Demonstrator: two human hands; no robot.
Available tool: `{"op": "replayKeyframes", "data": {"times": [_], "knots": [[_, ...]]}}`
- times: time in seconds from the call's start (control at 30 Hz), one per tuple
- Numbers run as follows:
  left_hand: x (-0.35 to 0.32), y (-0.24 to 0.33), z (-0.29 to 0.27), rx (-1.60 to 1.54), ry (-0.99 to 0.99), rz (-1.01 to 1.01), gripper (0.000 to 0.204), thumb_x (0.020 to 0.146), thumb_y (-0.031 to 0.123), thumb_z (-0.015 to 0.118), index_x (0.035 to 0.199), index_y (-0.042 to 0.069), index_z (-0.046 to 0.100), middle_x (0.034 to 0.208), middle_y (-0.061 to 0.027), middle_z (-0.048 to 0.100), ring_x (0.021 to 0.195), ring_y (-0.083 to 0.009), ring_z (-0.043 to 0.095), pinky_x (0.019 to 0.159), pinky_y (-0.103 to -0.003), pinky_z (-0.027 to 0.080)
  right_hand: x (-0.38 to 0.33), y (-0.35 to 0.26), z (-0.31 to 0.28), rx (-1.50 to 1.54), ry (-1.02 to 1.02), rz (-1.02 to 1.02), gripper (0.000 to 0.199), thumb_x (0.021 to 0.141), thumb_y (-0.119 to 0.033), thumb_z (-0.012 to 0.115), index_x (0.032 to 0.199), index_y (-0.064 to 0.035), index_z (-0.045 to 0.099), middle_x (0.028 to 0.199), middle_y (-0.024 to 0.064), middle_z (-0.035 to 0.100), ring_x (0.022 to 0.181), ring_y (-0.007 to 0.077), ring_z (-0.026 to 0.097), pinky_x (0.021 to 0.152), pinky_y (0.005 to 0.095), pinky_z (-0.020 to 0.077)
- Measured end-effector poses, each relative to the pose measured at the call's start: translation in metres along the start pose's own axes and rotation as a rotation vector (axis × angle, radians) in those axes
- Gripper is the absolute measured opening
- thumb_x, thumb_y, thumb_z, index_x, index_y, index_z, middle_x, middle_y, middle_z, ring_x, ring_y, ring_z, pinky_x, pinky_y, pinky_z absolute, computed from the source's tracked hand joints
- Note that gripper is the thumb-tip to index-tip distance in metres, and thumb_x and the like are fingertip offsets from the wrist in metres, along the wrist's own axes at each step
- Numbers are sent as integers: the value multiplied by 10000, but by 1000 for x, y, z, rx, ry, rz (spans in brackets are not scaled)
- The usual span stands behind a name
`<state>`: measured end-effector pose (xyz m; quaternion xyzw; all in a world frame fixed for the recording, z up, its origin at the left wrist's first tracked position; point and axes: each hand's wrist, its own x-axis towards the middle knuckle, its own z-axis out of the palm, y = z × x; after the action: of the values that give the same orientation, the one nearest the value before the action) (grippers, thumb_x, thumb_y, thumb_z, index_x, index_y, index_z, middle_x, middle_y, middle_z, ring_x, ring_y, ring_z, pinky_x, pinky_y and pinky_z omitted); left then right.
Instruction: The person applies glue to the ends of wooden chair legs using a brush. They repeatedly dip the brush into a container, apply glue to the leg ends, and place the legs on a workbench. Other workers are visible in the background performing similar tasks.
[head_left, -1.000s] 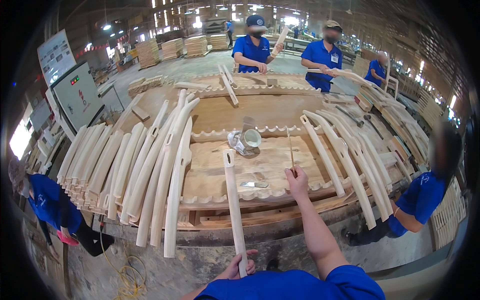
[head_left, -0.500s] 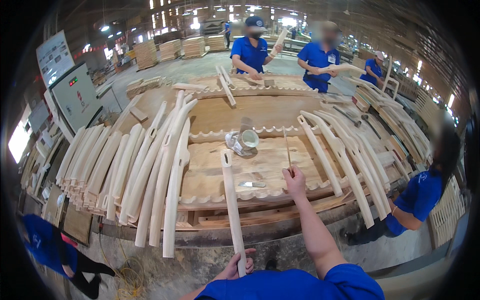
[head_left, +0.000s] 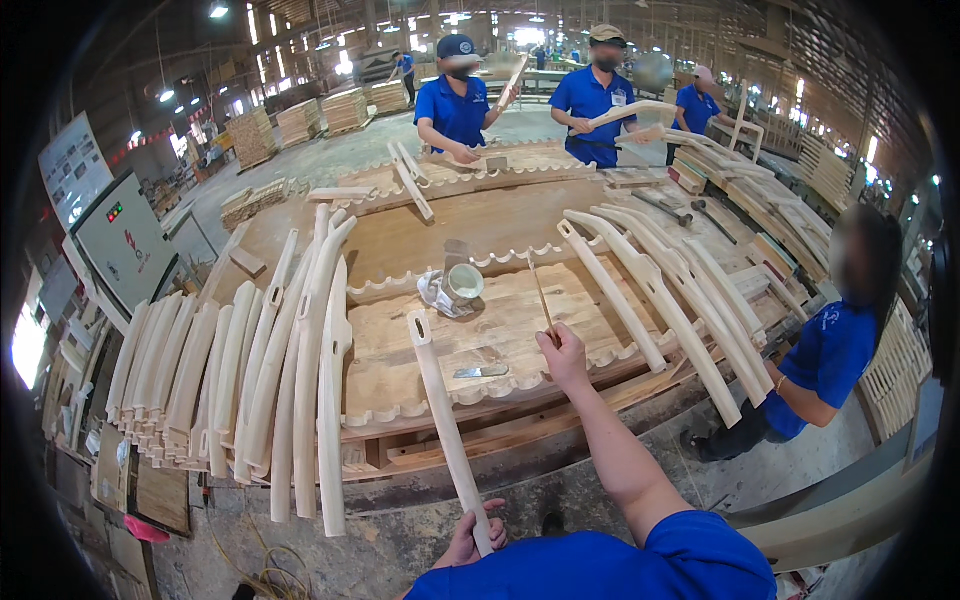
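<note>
Left hand (head_left: 464, 541) holds one slotted bar (head_left: 444, 425); right hand (head_left: 564, 356) holds one stick (head_left: 541, 294)

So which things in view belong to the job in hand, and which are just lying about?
Apparently in use:
- slotted pale wooden bar, in left hand
- thin brown stick, in right hand
- round whitish open pot, perhaps

Seemingly idle:
- flat grey metal blade
- dark long-handled tool

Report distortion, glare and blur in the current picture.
Head view: grey cabinet seems slanted near the picture's curved edge; head view: bright opening at far left washed out; head view: blur over the right-side co-worker's face, left hand and right hand fairly clear.
</note>
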<state>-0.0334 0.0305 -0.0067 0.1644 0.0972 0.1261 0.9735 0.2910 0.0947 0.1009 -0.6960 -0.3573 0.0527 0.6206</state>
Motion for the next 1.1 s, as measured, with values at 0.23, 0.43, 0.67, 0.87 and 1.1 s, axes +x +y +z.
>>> {"op": "replayKeyframes", "data": {"times": [0.23, 0.43, 0.67, 0.87, 1.1], "knots": [[1, 0, -1, -21, -10, -5, 564, 904, 467, 415, 1286, 55, 369, 660, -39, 427, 593, -160, 438, 594, -297, 365, 2, 8, 0, 18, 14, -46, 234, 816, -181, 616, 694, -17, 502, 552, -13, 398, 539, 69, 361, 496, 247, 333], [0, 0, 0, -2, 3, 5, 565, 903, 474, 415, 1288, 63, 366, 664, -44, 434, 593, -164, 438, 589, -304, 362, 0, 2, 0, 15, 18, -33, 220, 812, -168, 617, 693, -20, 505, 554, -14, 406, 540, 68, 363, 494, 244, 332], [-1, 3, 0, 17, 20, -19, 588, 891, 494, 428, 1294, 73, 352, 665, -48, 437, 594, -168, 440, 591, -305, 361, -1, 1, 0, 19, 48, -58, 223, 807, -162, 604, 700, 1, 494, 519, 21, 415, 498, 85, 384, 472, 269, 350], [0, 1, -4, 26, 3, -18, 598, 885, 515, 415, 1295, 83, 359, 662, -44, 432, 588, -171, 439, 591, -308, 360, -1, 4, 0, 22, 45, -48, 230, 806, -172, 614, 708, 4, 502, 522, 22, 422, 498, 94, 393, 473, 271, 358], [1, 2, -7, -24, -37, -22, 557, 901, 481, 400, 1283, 77, 368, 683, -54, 442, 597, -177, 446, 588, -314, 364, -1, 3, -2, -7, 45, -55, 235, 808, -186, 614, 722, 7, 511, 525, 39, 445, 497, 104, 415, 475, 276, 367]]}}
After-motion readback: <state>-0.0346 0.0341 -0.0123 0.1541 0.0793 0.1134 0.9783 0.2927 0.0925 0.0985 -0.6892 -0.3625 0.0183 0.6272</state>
